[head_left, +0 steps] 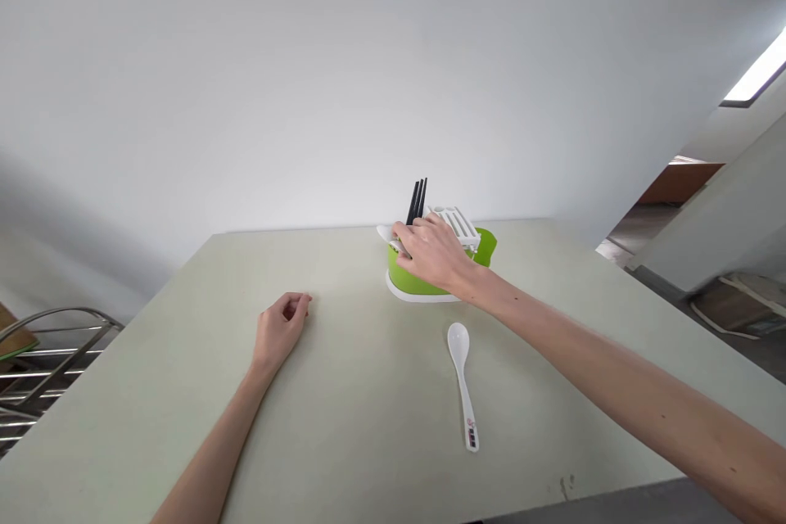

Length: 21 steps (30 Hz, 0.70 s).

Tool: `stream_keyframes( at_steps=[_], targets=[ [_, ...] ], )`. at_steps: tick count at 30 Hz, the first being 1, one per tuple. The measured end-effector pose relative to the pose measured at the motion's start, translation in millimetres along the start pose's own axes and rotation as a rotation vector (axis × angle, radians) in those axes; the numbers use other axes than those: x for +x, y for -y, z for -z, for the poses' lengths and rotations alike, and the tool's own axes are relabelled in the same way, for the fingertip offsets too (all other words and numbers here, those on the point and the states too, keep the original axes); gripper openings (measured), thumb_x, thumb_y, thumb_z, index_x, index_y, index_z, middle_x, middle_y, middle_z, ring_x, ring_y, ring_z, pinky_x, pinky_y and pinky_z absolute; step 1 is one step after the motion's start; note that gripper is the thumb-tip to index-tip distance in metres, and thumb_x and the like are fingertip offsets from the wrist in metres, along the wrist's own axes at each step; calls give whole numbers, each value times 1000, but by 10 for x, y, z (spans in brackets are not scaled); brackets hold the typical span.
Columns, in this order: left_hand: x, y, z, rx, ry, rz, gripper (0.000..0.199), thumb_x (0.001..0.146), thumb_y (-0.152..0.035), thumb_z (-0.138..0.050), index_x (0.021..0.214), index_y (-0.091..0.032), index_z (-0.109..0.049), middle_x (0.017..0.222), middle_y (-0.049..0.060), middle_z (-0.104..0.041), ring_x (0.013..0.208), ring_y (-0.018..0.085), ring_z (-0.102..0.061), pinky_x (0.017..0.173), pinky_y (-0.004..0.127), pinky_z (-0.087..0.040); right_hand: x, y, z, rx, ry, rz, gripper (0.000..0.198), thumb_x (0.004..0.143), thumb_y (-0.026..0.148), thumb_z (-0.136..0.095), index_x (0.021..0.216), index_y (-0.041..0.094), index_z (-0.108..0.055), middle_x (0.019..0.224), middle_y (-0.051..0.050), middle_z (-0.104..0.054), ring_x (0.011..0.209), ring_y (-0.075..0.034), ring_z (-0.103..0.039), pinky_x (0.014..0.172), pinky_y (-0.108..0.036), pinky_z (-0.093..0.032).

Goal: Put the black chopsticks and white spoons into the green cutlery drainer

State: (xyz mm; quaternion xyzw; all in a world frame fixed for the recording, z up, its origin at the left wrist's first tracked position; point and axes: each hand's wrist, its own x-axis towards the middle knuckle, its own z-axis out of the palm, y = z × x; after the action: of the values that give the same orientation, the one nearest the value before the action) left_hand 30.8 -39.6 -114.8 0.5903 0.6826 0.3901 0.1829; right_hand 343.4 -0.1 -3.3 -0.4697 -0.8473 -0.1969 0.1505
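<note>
My right hand [433, 250] reaches over a green and white utensil holder [417, 282] near the wall. Its thumb and forefinger pinch a white spoon [397, 246] at the holder's left side; most of that spoon is hidden. Another white rounded end [384, 233] juts out just left of the fingers. Black chopsticks [416, 201] stand upright behind the hand. On the table in front lies a white spoon with a printed handle [462, 377], bowl toward the holder. My left hand [282, 327] rests on the table to the left, fingers curled in, with nothing visible in it.
The pale table [344, 417] backs onto a white wall [307, 98]. A white slotted rack [460, 225] tops the holder's right part. At the far left is a metal rack [55, 344] beside the table. Small dark marks [566, 485] lie near the front edge.
</note>
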Motion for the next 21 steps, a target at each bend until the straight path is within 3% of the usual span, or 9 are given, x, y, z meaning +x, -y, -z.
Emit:
stream_keyframes(
  at_steps=[13,17,21],
  targets=[
    [3,-12,-4,8,9,-14,42,88,-59,-56,90,-22,-75,74,1,-72,66,18,-60,67,29,-48,76,73,51,-11,105,-62,18,95,19,-54,109,16,-65,92,-13,-78,85,-28,-68,82,-36,-31],
    [-1,-6,-7,-3,4,-24,41,89,-59,-57,89,-22,-74,74,1,-71,66,18,-60,66,29,-48,-14,60,132,32,33,-52,21,98,26,-57,114,16,-65,84,-9,-77,81,-27,-68,82,-36,-35],
    [-11,-17,2,3,14,-27,41,89,-59,-56,89,-22,-74,74,2,-72,66,19,-60,66,30,-48,-351,26,295,182,-82,74,19,102,23,-54,117,19,-65,82,-4,-75,77,-23,-67,78,-35,-40]
  ],
)
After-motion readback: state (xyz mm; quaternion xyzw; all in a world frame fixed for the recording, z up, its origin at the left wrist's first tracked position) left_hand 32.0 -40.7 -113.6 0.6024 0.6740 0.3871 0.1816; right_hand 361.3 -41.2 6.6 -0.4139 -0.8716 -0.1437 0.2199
